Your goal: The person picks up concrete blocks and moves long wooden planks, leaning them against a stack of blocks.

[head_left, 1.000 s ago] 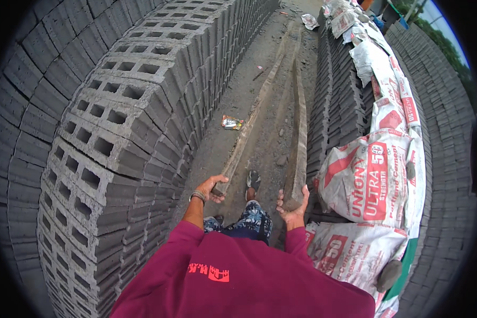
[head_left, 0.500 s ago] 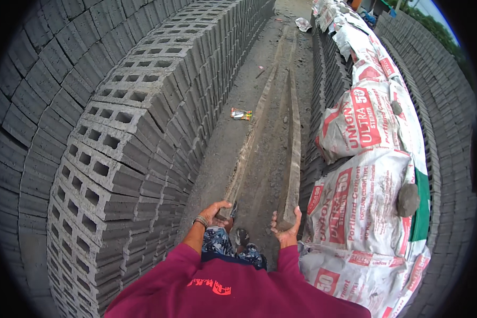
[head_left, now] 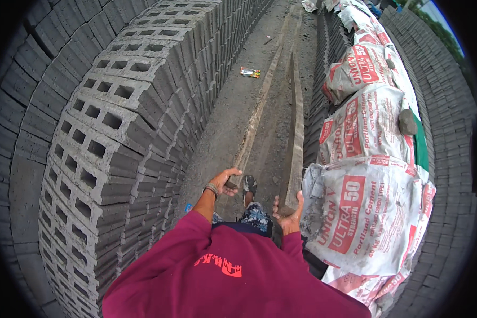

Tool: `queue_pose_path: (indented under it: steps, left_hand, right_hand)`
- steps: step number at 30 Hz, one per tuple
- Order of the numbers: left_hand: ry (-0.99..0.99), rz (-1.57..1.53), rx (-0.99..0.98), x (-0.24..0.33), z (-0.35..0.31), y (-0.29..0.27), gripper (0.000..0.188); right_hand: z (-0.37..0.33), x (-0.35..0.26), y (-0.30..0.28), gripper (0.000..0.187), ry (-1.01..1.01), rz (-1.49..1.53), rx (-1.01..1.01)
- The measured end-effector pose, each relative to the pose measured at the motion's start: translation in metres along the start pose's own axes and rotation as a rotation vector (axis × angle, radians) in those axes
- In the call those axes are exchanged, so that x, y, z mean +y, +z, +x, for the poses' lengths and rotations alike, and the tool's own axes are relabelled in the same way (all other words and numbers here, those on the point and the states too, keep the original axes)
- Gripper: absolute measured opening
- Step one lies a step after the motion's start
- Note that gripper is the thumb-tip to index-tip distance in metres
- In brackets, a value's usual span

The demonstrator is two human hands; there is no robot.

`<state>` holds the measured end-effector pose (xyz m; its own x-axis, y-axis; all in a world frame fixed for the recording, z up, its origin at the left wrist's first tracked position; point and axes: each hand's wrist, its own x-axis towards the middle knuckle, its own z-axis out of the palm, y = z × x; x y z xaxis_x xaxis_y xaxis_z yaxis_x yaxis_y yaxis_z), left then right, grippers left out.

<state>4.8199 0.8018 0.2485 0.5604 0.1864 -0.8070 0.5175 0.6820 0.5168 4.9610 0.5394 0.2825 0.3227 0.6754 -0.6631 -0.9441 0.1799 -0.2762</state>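
My left hand (head_left: 224,182) is closed round the near end of a long, narrow wooden beam (head_left: 256,124), thumb on top and fingers below. A second wooden beam (head_left: 296,122) has its near end in my right hand (head_left: 288,213), which cups it from below with thumb and fingers at its sides. Both beams stretch away from me, about a body's width apart at my hands and closer together farther off. Whether their far ends touch the ground I cannot tell. A shoe (head_left: 249,184) shows between the near ends.
Stacked hollow concrete blocks (head_left: 111,121) form a high wall along my left. On my right, printed cement sacks (head_left: 365,206) cover more stacked blocks, with a stone (head_left: 407,122) on them. A crumpled packet (head_left: 250,72) lies on the grey dirt path (head_left: 225,114) between.
The packet, stone and sacks now sit farther up in view, and more of the nearest sack shows. Both hands appear higher, still holding the beams. One shoe shows ahead of the other.
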Motion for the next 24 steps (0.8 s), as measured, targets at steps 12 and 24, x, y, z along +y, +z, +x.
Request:
queue_pose_path:
  steps: [12,24]
  left_hand:
    - [0.002,-0.013,0.071,-0.229,-0.182,-0.102,0.074]
    - [0.04,0.038,0.171,-0.383,-0.288,-0.093,0.063]
  right_hand:
    - [-0.118,0.182,-0.018,0.072,-0.014,-0.22,-0.018]
    - [-0.235,0.291,-0.094,0.072,-0.064,-0.405,0.023]
